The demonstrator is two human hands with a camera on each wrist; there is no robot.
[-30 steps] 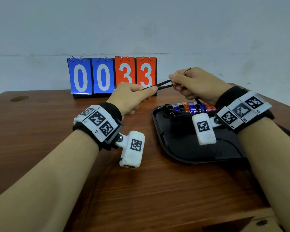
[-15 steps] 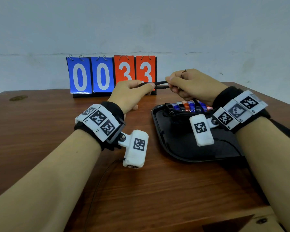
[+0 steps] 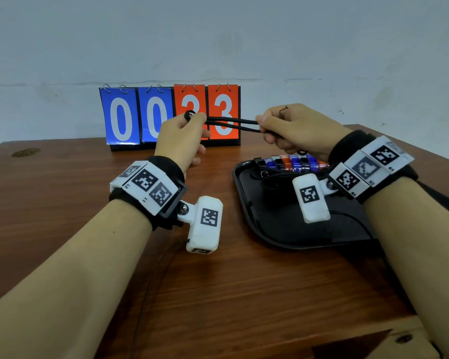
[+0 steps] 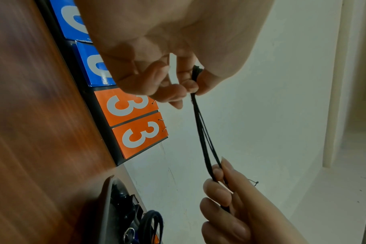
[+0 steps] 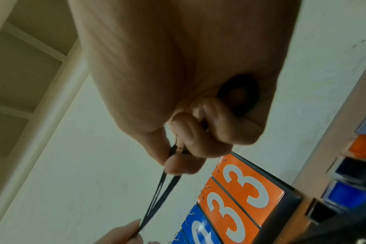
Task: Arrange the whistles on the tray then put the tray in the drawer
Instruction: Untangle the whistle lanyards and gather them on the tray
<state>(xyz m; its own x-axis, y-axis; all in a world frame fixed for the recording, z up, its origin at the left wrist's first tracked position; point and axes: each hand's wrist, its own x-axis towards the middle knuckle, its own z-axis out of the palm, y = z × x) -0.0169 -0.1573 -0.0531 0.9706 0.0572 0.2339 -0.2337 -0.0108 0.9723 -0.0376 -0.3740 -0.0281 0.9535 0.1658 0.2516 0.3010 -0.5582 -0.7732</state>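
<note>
Two hands are raised above the wooden counter (image 3: pixel 62 198) with a black cord (image 3: pixel 232 124) stretched taut between them. At about ten o'clock from the tray stands a flip scoreboard (image 3: pixel 170 115) with four cards reading 0033; the left hand (image 3: pixel 180 139) and the cord cover part of its first 3. The left hand's fingers (image 4: pixel 190 85) pinch the cord's looped end, a small loop showing above the thumb. The right hand (image 3: pixel 300 130), at two o'clock, curls its fingers (image 5: pixel 198 142) around the other end; what hangs from it is hidden in the palm. Below it a black tray (image 3: pixel 270 224) lies on the counter, and along its far rim, at twelve o'clock, a row of whistles (image 3: pixel 293 163) in blue, orange and black lies side by side. The right wrist cuts the row off, so I cannot count them.
</note>
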